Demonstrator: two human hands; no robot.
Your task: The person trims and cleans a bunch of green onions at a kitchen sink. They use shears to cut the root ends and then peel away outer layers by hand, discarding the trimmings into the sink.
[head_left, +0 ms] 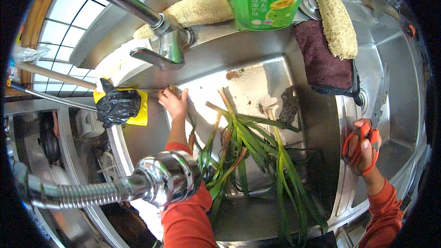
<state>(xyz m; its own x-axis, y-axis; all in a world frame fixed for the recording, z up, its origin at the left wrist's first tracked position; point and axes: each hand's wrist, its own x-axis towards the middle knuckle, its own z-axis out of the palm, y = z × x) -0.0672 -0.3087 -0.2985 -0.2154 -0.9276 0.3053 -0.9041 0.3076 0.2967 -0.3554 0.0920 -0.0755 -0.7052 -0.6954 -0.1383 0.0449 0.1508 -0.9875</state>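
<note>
My left hand (175, 102) reaches into the left part of the steel sink basin, its fingers around a small brownish thing (172, 89), which is mostly hidden. On the right, my right hand (366, 151) holds kitchen scissors (365, 141) by their orange-red handles, blades pointing away over the second basin. Between the hands, several green leafy stalks, like leeks or garlic plants (241, 127), lie in the sink basin (318, 165), some leaves hanging over its near edge. Dark soil or debris (288, 106) lies at the basin's right side, with a smaller brown clump (233, 74) at the back.
A chrome faucet (165, 51) stands at the back left; its flexible spout (168, 179) crosses low over my left forearm. Along the back are a green detergent jug (268, 0) and loofahs (203, 7). A maroon cloth (324, 58) covers the divider. A black plastic bag (119, 105) hangs left.
</note>
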